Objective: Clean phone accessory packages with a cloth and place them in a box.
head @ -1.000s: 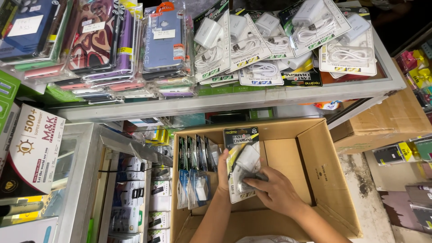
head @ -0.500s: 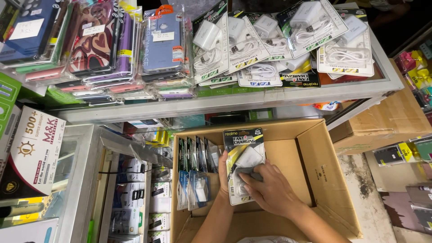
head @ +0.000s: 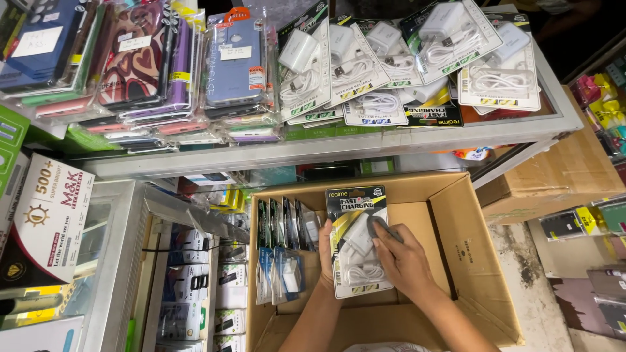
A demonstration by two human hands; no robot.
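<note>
Now charger pack (head: pixel 355 241) between both hands' fingers (head: pixel 381 229).

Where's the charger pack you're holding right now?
In the head view, the charger pack sits centre frame, held upright between both hands inside the open cardboard box, just right of the row of packs.

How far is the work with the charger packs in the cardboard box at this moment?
Done: a row of charger packs already stands upright along the left wall of the cardboard box. In hand: both the left hand and the right hand hold one more packaged charger upright inside the box. Left: most of the box floor is unfilled, and many similar packs lie on the glass counter above.
</note>
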